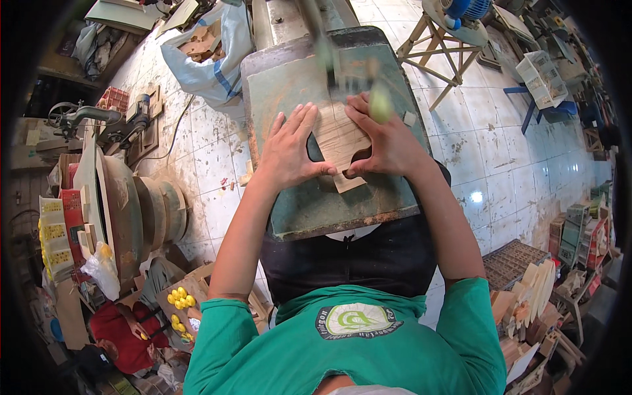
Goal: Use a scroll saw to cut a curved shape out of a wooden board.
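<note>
A flat light-brown wooden board (338,131) with a patterned grain lies on the worn grey-green metal saw table (289,214) before me. My left hand (293,146) presses on its left side, fingers extended forward and thumb at its near end. On the right side my right hand (380,137) holds the board with bent fingers, its thumb close to the left one. Dark gaps show under both palms. A narrow upright machine part (330,72), blurred, meets the board's far end between my hands; the cutting point is unclear. A blurred green object (380,103) hangs over my right fingers.
A white sack of wood scraps (204,52) stands at the far left. Stacked round wooden forms (148,204) are on the left. At lower left a person in red (118,336) sits by yellow pieces (180,298). A wooden stool (447,46) bears a blue fan (466,8).
</note>
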Tool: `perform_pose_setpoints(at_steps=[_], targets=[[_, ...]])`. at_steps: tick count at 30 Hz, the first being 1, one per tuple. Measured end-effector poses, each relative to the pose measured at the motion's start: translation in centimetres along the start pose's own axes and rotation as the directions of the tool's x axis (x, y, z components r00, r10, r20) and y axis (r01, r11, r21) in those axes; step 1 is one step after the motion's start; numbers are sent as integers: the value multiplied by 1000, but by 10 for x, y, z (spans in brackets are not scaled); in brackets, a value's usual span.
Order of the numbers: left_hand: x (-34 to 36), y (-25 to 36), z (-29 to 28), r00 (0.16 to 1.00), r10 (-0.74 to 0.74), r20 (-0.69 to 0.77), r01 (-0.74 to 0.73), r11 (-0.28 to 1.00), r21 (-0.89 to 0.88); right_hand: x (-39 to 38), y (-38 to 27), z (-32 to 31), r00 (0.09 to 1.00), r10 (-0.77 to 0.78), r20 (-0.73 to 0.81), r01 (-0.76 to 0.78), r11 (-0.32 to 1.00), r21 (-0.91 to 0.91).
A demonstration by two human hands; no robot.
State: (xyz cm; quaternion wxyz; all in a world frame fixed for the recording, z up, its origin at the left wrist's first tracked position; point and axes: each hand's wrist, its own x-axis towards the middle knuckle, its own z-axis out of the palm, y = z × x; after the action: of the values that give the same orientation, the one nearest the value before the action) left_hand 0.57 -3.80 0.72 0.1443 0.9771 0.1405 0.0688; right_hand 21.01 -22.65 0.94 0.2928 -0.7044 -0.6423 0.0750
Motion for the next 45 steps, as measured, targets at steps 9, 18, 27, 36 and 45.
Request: perform_pose_setpoints(at_steps=[9,18,27,36,45], targets=[[3,-1,-1,1000,-9,10,9,1000,-8,1,5,2,999,-36,-34,36,999,3],[8,-3,-3,1000,0,19,0,1000,-8,4,4,2,1000,-8,-29,7,1000,-19],[13,-9,-4,1000,14,22,-14,1000,-16,6,3,2,1000,14,-23,-15,1000,-26],[17,-13,-4,998,54,9,-54,998,-17,7,0,2,999,43,-31,-43,999,0],[20,-16,-6,999,49,23,-48,999,-10,8,3,3,998,60,-34,-59,997,41]])
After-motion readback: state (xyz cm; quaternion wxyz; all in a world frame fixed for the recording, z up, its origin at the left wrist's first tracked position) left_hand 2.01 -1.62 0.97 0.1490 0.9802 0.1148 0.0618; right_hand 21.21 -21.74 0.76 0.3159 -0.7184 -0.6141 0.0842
